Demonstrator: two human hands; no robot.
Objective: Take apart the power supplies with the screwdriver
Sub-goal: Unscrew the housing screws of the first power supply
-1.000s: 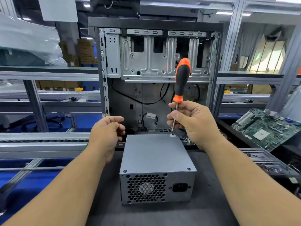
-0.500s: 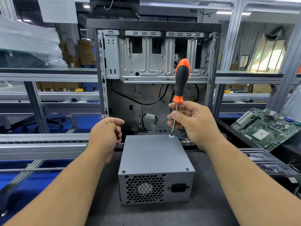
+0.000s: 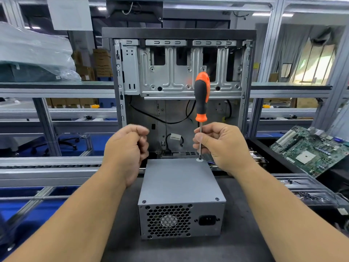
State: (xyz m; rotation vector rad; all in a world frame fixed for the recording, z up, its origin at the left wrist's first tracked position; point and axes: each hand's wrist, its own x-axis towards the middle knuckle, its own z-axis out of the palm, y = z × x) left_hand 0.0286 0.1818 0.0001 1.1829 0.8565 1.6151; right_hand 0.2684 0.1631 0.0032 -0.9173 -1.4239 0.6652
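Fingers [image 3: 203, 138] of right hand [image 3: 224, 146] pinch the screwdriver [image 3: 201, 103] shaft on the power supply [image 3: 179, 180] far-corner screw; left hand [image 3: 128, 148] curled empty. Keep it vertical, I'd say.

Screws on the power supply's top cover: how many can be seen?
3. On the power supply: near-left corner screw, near-right corner screw, and the far-right spot under the screwdriver tip. The left hand may hide a far-left one.

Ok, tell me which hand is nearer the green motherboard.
Right. The right hand pinches the screwdriver shaft, left of the motherboard. The left hand hangs farther left, beyond the power supply.
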